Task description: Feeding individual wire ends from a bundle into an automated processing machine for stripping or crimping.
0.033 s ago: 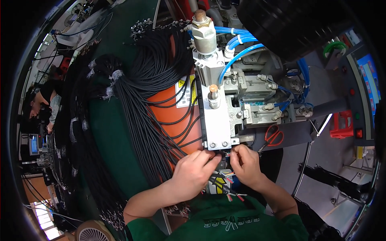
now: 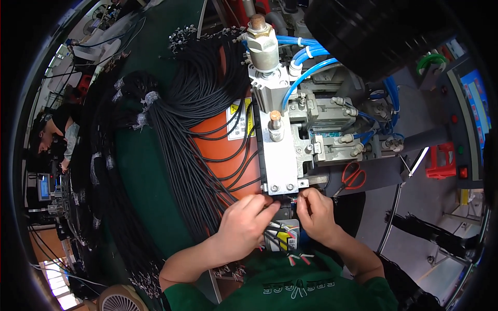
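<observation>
My left hand (image 2: 245,227) is closed, thumb against forefinger, at the front lower end of a metal machine head (image 2: 280,171). Black cables (image 2: 272,228) with stripped, coloured wire ends come out from under its palm, so it grips at least some of them. Opposite, my right hand (image 2: 316,215) pinches small wire ends (image 2: 294,200) just below the machine's front edge. Its fingertips partly hide them. Loose red and white wire ends (image 2: 301,258) hang in front of my green shirt. Beneath the hands shows a yellow-and-white label (image 2: 282,239).
A thick bundle of black cables (image 2: 176,150) lies left of the machine across an orange surface (image 2: 220,155). Blue air hoses (image 2: 311,52) run behind. Red-handled scissors (image 2: 353,177) lie to the right. A control screen (image 2: 474,98) stands far right; another person (image 2: 57,129) sits far left.
My left hand has shifted slightly left, and the wire ends below it have swung down and changed position. My right hand has hardly moved.
</observation>
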A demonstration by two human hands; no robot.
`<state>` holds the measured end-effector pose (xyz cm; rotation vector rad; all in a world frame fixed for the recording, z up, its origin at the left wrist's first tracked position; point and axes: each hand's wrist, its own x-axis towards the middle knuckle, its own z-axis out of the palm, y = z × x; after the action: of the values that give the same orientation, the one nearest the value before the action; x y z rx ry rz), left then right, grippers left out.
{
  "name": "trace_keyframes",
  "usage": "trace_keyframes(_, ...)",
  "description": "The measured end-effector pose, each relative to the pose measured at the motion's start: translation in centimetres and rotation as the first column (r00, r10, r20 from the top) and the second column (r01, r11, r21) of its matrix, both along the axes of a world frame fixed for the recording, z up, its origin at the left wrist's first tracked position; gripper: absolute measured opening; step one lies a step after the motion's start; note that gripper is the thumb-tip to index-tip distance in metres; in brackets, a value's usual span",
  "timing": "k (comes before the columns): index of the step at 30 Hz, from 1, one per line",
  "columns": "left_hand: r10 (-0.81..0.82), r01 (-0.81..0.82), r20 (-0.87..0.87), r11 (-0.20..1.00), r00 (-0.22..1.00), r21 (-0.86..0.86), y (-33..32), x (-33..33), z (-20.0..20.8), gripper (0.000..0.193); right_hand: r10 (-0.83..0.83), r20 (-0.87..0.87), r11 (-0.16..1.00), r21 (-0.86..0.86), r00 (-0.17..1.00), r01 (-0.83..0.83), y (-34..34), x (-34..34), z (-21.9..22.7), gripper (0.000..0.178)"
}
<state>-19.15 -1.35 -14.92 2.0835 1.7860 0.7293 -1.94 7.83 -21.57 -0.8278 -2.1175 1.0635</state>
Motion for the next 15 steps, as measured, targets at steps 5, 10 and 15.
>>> trace_keyframes(5, 0.054, -0.057, -0.083, 0.998, 0.995, -0.033, -1.2, -1.0, -0.3, 0.035, 0.054, 0.112, 0.999, -0.002, 0.992, -0.054, 0.2, 0.3, 0.8, 0.011)
trace_keyframes(10, 0.175, -0.170, -0.066, 0.983, 0.982, 0.071, -0.9, -0.7, -1.3, 0.037, 0.113, 0.027, 0.975, -0.196, 0.993, -0.105, 0.6, 1.5, 2.7, 0.020)
trace_keyframes(15, 0.054, -0.057, 0.064, 0.997, 0.996, 0.047, -0.2, -0.8, -0.6, 0.030, 0.328, -0.163, 0.935, -0.088, 0.931, -0.345, 0.2, 0.8, 4.1, 0.024)
